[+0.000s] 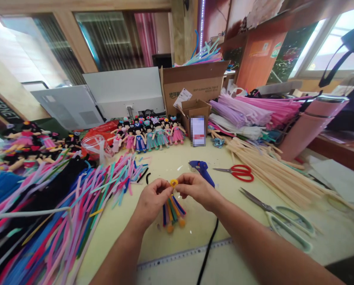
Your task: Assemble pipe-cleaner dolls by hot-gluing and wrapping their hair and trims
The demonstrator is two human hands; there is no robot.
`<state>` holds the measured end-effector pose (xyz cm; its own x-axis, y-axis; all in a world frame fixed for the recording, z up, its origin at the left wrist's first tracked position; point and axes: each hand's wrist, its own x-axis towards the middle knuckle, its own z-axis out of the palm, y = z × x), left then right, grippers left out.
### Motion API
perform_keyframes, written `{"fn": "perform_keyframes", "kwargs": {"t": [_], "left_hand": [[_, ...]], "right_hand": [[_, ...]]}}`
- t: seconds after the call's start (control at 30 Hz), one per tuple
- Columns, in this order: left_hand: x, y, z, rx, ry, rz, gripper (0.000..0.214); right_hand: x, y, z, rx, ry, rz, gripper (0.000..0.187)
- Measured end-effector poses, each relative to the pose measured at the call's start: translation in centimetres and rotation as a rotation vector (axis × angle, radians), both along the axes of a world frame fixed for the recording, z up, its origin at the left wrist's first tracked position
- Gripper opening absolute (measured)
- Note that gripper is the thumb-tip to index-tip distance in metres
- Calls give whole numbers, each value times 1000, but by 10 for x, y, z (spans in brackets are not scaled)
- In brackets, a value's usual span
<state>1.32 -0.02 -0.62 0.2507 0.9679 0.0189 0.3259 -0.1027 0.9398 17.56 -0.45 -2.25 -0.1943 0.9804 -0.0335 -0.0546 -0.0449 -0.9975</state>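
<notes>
My left hand (156, 198) and my right hand (198, 190) meet over the middle of the table, fingertips pinched from both sides on a small yellow pipe cleaner loop (174, 182). Just below the fingers is a small pipe cleaner figure (173, 211) with a striped skirt of blue, green, yellow and purple strands and two round orange feet. Whether the loop is joined to the figure is hidden by the fingers. Beyond my right hand lies a blue hot glue gun (203, 171), its nozzle pointing left.
Red-handled scissors (239, 173) and larger green-handled scissors (284, 219) lie at right, near beige pipe cleaners (272, 170). A ruler strip (185, 253) and black cable (208, 253) are in front. Colourful pipe cleaners (67, 213) cover the left; finished dolls (150, 136) stand behind.
</notes>
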Motion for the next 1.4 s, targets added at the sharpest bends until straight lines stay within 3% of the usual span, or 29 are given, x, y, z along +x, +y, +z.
{"fn": "perform_keyframes", "kwargs": {"t": [0.27,0.5,0.6,0.8,0.9,1.1,1.4], "left_hand": [[-8,5,3,-24,-64,-66,21],[-5,2,7,24,-6,-66,17],[-3,3,3,32,-42,-1,14],[1,3,-1,-122,-225,9,23],[1,2,0,-153,-173,-25,29],[2,-1,0,-50,35,-31,28],[5,3,-3,-84,-92,58,18]], "right_hand": [[0,0,0,19,-120,5,9],[-2,-4,0,215,-415,-1,7],[-3,-2,-2,250,-401,-57,5],[-1,4,-10,309,-250,-96,2],[2,3,-11,376,-251,-76,6],[4,-5,1,525,-544,-73,13],[3,-1,-9,504,-389,-49,24]]}}
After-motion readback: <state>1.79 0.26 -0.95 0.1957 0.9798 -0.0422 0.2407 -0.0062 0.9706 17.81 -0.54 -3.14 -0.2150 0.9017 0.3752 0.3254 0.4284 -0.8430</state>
